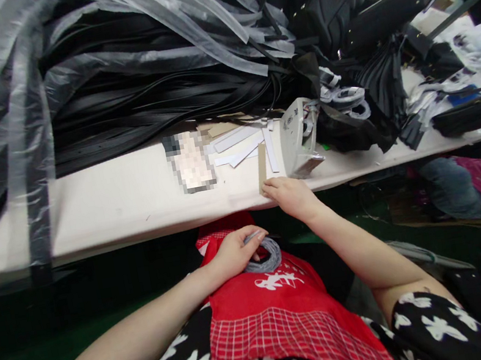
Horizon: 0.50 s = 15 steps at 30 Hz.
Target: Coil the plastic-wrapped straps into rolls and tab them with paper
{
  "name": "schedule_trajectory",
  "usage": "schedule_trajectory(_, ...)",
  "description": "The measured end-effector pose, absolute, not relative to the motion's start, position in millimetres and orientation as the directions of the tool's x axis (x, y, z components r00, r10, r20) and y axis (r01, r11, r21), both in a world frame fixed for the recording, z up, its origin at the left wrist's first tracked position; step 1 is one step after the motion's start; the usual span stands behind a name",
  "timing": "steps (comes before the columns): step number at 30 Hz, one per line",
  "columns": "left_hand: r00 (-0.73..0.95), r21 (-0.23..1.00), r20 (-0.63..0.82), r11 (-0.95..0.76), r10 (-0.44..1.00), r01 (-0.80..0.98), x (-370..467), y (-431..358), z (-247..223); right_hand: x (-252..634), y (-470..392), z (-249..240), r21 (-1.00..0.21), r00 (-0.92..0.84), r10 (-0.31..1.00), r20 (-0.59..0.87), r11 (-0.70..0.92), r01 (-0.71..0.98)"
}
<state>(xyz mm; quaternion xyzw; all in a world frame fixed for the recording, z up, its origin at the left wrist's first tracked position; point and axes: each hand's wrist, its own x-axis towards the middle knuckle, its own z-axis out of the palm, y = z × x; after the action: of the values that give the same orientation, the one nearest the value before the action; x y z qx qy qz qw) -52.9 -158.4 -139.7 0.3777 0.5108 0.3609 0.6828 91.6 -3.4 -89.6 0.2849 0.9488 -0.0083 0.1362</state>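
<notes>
At my lap, over the red apron (261, 297), my left hand (235, 252) is closed on a coil of thin grey cord or strip (270, 255). The fingers pass over the top of the ring and partly hide it. My right hand (292, 195) is at the front edge of the white table (100, 204), its fingertips pinching the near end of a narrow tan card strip (261, 164). Several white strips (237, 137) lie loosely beyond it, one (270, 150) just to its right.
A white plastic device (298, 139) stands right of the strips. Long black straps (138, 105), partly in clear plastic sleeves (25, 118), pile along the back and hang over the table's left front edge. Black pieces and white rolls (347, 96) crowd the right.
</notes>
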Motion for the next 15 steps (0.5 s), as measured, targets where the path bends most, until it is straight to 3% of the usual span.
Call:
schedule_trajectory(5, 0.219, 0.884, -0.424, 0.454, 0.879, -0.109, -52.1, -158.4, -138.5, 84.7, -10.4, -87.2, 0.124, -0.783, 0.547, -0.295, 0.835, 0.536)
schedule_trajectory(9, 0.229, 0.892, -0.411, 0.441, 0.883, -0.100, -51.4, -159.5, -140.4, 78.7, -12.2, -92.7, 0.120, -0.752, 0.620, -0.225, 0.783, 0.610)
schedule_trajectory(13, 0.230, 0.894, -0.404, 0.435, 0.886, -0.107, -51.5, -161.0, -141.6, 79.3, -1.8, -97.8, -0.072, -0.716, 0.696, -0.054, 0.712, 0.698)
schedule_trajectory(15, 0.225, 0.896, -0.402, 0.432, 0.888, -0.104, -51.7, -161.5, -141.8, 83.2, 8.2, -96.7, -0.219, -0.618, 0.775, 0.132, 0.631, 0.745)
